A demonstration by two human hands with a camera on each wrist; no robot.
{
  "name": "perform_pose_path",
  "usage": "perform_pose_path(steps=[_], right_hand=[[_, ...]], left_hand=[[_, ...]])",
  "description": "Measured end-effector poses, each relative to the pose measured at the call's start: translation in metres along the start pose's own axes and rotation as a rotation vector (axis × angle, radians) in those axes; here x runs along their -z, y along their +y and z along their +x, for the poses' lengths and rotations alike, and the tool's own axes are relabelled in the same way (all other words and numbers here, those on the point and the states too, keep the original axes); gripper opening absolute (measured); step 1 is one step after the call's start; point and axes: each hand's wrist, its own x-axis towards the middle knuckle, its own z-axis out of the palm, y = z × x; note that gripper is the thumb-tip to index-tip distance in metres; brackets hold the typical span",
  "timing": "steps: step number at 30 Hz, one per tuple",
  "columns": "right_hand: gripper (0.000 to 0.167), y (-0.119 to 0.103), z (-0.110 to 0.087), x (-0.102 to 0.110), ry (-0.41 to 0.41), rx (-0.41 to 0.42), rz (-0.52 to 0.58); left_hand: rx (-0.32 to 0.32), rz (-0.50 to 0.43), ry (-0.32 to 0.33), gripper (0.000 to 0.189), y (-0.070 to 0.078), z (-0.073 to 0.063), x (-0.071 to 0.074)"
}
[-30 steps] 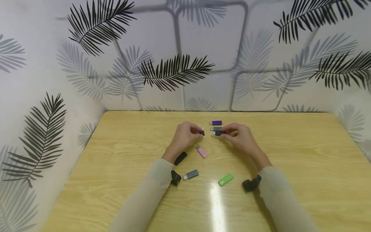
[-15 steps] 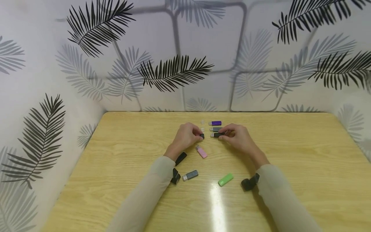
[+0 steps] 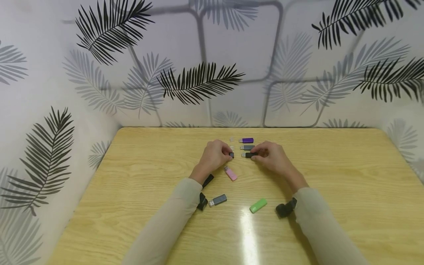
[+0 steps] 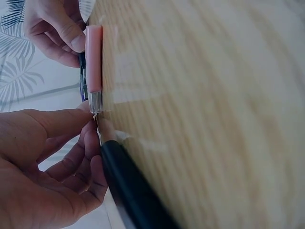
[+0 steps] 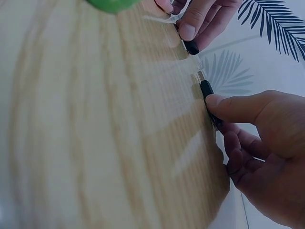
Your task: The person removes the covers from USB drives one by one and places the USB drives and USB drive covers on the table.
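- We see the black USB stick (image 3: 249, 155) in the right hand (image 3: 273, 156) nearer the person, now apart from the grey stick (image 3: 246, 147).
- We find the small black piece (image 3: 231, 155) in the left hand (image 3: 213, 155) nearer too.

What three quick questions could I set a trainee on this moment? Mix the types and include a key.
1. Which hand holds the black USB stick with its metal plug showing?
2. True or false: in the head view, the purple stick appears higher in the picture than the green stick.
3. Fill in: between the purple stick and the black USB stick lies a ____.

Key:
1. The right hand; the left hand pinches a small black piece.
2. True.
3. grey stick.
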Motion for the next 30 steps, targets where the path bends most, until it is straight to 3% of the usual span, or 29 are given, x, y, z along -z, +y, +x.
perform_pose_path(steps=[20, 30], right_hand=[[0.018, 0.0006, -0.0009, -0.0007, 0.008, -0.037, 0.026], [0.019, 0.0012, -0.0029, 0.0012, 0.018, -0.043, 0.047]], left_hand=[[-0.014, -0.076, -0.001, 0.013, -0.0066, 0.0015, 0.0006], [-0.008, -0.131, -0.007, 0.017, -0.0064, -0.0045, 0.0046]])
